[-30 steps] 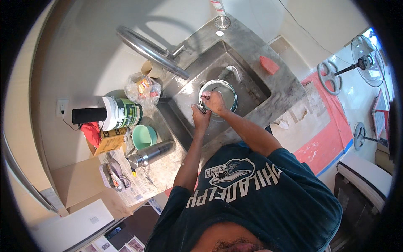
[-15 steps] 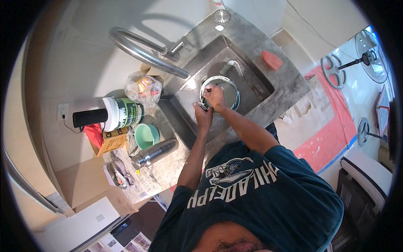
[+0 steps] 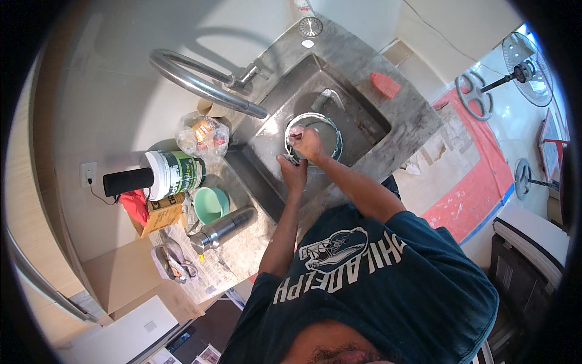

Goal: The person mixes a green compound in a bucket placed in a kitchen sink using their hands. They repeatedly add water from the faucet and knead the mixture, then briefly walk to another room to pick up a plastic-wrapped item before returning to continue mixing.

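Observation:
A round metal pot (image 3: 327,130) with a pale rim sits in the steel sink (image 3: 351,103). My left hand (image 3: 293,168) grips the pot's near rim. My right hand (image 3: 307,142) is inside the pot, closed on a small pinkish scrubbing pad that I can barely make out. The curved tap (image 3: 200,82) arcs over the sink's left side, its spout ending just left of the pot.
On the counter to the left stand a white and green tub (image 3: 176,173), a black cylinder (image 3: 127,181), a mint green cup (image 3: 210,205), a steel flask (image 3: 223,229) and a plastic bag (image 3: 203,134). An orange sponge (image 3: 385,85) lies on the sink's right ledge. Fans stand on the floor at right.
Both hands have stayed at the pot, shifting slightly as the right hand rubs inside it. The view has tilted a little.

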The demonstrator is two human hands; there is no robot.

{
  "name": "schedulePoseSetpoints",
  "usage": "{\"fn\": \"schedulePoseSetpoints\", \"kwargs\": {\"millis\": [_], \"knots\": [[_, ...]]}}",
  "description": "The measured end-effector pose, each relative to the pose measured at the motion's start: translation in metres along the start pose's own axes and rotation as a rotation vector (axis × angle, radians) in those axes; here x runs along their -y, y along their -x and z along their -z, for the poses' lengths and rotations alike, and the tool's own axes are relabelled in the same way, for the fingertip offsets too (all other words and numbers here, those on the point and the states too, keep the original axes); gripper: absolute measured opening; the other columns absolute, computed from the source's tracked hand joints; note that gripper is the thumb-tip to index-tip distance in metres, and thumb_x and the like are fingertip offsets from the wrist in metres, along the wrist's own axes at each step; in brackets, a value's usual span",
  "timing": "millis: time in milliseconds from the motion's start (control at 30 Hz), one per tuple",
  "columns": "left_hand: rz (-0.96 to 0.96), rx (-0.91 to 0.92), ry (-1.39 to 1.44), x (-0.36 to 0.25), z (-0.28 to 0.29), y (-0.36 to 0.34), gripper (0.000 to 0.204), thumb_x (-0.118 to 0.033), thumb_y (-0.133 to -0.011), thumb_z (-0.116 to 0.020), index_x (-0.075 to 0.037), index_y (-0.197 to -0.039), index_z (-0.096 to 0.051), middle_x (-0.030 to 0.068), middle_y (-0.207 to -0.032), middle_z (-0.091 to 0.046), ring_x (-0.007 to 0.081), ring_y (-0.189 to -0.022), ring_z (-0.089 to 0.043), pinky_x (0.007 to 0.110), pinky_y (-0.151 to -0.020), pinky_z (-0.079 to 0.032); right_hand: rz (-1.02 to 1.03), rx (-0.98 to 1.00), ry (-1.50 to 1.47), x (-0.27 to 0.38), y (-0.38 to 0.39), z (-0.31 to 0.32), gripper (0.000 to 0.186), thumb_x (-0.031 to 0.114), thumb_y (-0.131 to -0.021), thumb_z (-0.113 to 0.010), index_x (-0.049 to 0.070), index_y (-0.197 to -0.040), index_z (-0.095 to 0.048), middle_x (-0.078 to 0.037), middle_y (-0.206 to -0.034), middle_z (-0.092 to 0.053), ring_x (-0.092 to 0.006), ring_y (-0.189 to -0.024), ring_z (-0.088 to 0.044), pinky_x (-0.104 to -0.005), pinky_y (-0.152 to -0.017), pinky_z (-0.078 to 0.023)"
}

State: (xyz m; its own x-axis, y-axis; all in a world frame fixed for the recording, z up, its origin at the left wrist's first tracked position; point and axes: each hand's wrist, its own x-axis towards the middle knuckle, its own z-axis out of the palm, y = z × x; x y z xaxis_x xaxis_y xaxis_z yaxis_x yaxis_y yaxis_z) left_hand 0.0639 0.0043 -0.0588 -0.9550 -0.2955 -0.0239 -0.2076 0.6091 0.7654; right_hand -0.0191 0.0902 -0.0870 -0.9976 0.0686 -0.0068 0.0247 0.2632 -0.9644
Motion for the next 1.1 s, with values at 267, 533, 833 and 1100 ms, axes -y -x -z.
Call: {"fn": "schedulePoseSetpoints", "kwargs": {"millis": [267, 533, 833, 1100], "knots": [[0.094, 0.017, 0.077, 0.030, -0.024, 0.021, 0.053, -0.020, -0.081, -0.069, 0.007, -0.110, -0.034, 0.0294, -0.099, -0.048, 0.0457, -0.094, -0.051, 0.049, -0.082, -0.040, -0.007, 0.037, 0.094, 0.021, 0.013, 0.010, 0.024, 0.021, -0.077, -0.070, 0.004, -0.094, -0.070, -0.018, -0.091, -0.069, -0.0380, -0.089, -0.066, -0.0439, -0.081, -0.052], [0.147, -0.043, 0.174, -0.013, -0.014, 0.024, 0.044, -0.011, -0.082, -0.069, 0.003, -0.106, -0.034, 0.0230, -0.088, -0.052, 0.0305, -0.058, -0.059, 0.041, -0.049, -0.045, -0.075, 0.013, 0.025, 0.013, 0.015, 0.004, 0.026, 0.022, -0.078, -0.069, 0.006, -0.098, -0.069, -0.018, -0.091, -0.069, -0.0388, -0.087, -0.066, -0.0449, -0.080, -0.052], [0.025, -0.138, 0.252, 0.010, -0.036, 0.029, 0.046, -0.009, -0.082, -0.069, 0.003, -0.107, -0.033, 0.0196, -0.085, -0.052, 0.0266, -0.058, -0.059, 0.037, -0.045, -0.046, -0.086, -0.028, 0.054, 0.016, 0.008, 0.003, 0.022, 0.018, -0.077, -0.069, 0.004, -0.094, -0.069, -0.018, -0.083, -0.069, -0.0356, -0.079, -0.068, -0.0426, -0.074, -0.053], [0.144, -0.123, 0.362, 0.004, -0.033, 0.030, 0.043, -0.003, -0.081, -0.067, 0.001, -0.105, -0.032, 0.0176, -0.082, -0.052, 0.0258, -0.053, -0.060, 0.038, -0.044, -0.047, -0.317, 0.121, -0.145, -0.005, -0.001, 0.001, 0.022, 0.015, -0.079, -0.069, 0.000, -0.096, -0.069, -0.010, -0.078, -0.071, -0.0188, -0.072, -0.070, -0.0319, -0.061, -0.056]]}}
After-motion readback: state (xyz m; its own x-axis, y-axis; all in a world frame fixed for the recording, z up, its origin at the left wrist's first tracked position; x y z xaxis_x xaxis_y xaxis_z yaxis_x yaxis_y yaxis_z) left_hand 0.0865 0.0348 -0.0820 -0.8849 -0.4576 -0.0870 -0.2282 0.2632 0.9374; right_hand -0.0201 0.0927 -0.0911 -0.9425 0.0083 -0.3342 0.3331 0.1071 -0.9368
